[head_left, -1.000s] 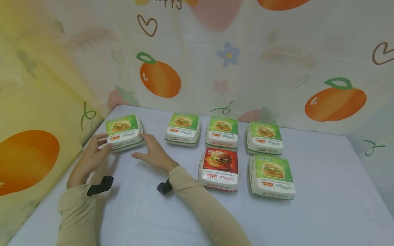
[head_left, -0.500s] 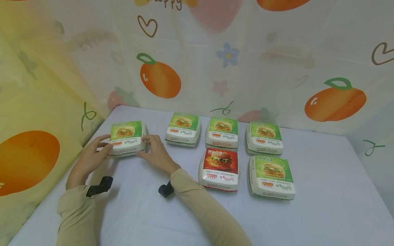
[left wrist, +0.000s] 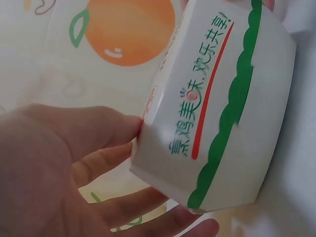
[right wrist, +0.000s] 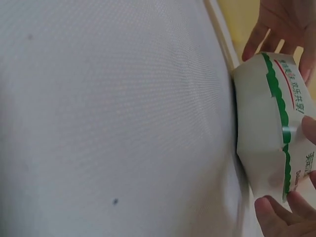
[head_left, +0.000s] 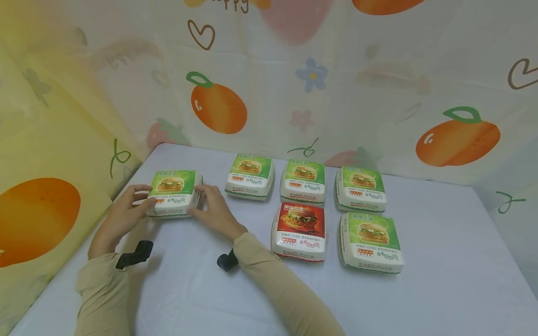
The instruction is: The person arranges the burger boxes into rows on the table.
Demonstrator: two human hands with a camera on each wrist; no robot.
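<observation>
A green-and-white burger box [head_left: 175,184], printed with a burger picture, sits at the left of the white table. My left hand [head_left: 119,214] holds its left front corner, thumb at the near side and fingers against the left wall. Opposite it, my right hand [head_left: 217,214] holds the right front corner between thumb and fingers. In the left wrist view, the box's white wall [left wrist: 237,118] with a wavy green band fills much of the picture. The right wrist view shows the box [right wrist: 261,108] between both hands.
Three green burger boxes [head_left: 250,176] stand in a row along the back. Before them are a red burger box [head_left: 299,229] and another green burger box [head_left: 371,240]. A fruit-printed cloth [head_left: 269,93] hangs behind the table [head_left: 193,289].
The held burger box has moved toward me and slightly right, and now sits straighter. My right thumb and fingers have closed on its right side. The other boxes stayed put.
</observation>
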